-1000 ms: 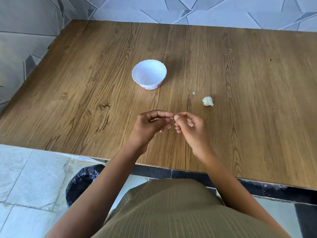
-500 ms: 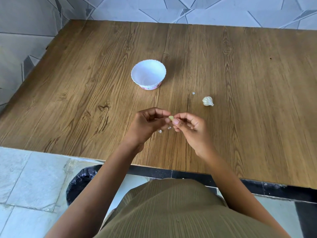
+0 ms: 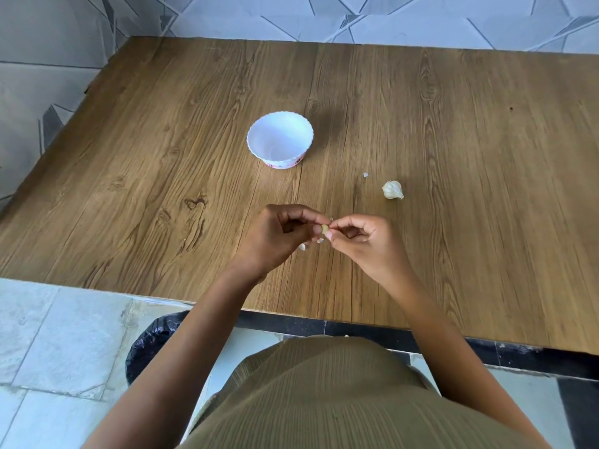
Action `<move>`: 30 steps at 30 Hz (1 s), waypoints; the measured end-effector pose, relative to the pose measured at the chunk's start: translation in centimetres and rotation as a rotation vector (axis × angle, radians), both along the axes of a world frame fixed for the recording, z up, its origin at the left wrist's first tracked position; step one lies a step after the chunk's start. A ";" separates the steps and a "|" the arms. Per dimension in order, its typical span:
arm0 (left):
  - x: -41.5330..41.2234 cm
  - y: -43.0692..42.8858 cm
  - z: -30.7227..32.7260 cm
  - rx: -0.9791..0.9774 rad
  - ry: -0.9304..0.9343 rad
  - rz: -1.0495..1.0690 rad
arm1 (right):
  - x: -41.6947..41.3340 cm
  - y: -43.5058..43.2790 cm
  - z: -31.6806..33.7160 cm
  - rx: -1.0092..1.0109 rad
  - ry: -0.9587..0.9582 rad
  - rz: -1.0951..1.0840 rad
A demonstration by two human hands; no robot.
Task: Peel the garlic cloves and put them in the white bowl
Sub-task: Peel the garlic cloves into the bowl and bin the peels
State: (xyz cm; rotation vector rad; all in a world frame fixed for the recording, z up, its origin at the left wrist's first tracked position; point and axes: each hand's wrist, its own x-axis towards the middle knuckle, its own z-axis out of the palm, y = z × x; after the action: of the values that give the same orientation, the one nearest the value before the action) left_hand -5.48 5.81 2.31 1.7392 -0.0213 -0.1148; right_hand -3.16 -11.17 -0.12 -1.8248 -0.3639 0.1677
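Your left hand (image 3: 275, 238) and right hand (image 3: 363, 244) both pinch one small clove (image 3: 324, 228) just above the desk (image 3: 453, 124), peel scraps (image 3: 302, 247) lying beneath, the white bowl (image 3: 285, 157) looks empty, the garlic head (image 3: 393, 189) waits nearby, so early days, I'd say

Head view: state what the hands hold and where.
A garlic clove, pinched at fingertips: left hand on its left side, right hand on its right.
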 end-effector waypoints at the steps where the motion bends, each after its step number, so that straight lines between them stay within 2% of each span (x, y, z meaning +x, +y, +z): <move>1: 0.1 0.0 0.0 0.016 -0.004 -0.010 | 0.1 -0.1 0.0 -0.010 -0.008 0.007; 6: 0.1 0.1 0.0 0.021 0.038 -0.017 | 0.3 -0.3 0.4 -0.029 -0.018 0.051; 17: -0.1 -0.1 0.0 -0.129 0.130 0.002 | 0.3 -0.3 0.5 0.043 0.065 0.036; 23: 0.2 0.0 0.1 -0.033 0.098 -0.007 | 0.4 -0.3 0.8 0.047 0.093 0.038; 30: 0.1 0.0 0.1 -0.050 0.127 -0.009 | 0.5 -0.4 0.9 0.034 0.103 0.046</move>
State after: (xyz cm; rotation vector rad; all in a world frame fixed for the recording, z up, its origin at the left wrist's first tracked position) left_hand -5.37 5.79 2.37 1.6794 0.0603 -0.2289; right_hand -2.68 -11.53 0.77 -1.7674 -0.3343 0.2842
